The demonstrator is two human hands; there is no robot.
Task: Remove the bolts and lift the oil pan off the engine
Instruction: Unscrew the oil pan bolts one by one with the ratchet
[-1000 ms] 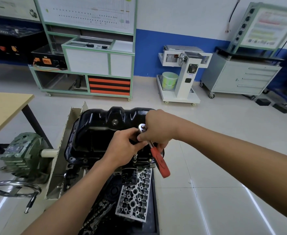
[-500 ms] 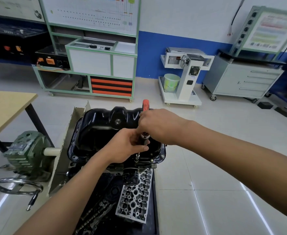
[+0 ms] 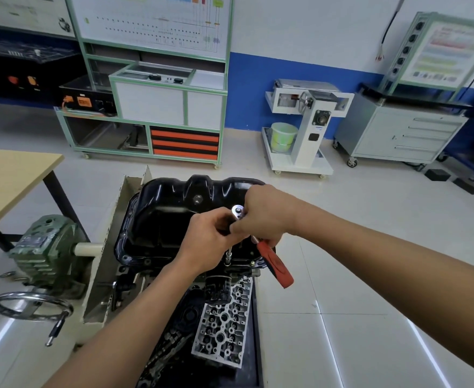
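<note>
While both arms reach fwd, I see L hand curled round ext. under ratchet head, R hand gripping its shank, red grip angled down-right. Black pan sits on engine.

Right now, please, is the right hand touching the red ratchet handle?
Touching: head view shows the right hand gripping the red ratchet handle at its top.

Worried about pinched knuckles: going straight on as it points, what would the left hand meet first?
Likely the ratchet, its head beside the left hand, with the right hand just beyond; depth unclear.
</note>
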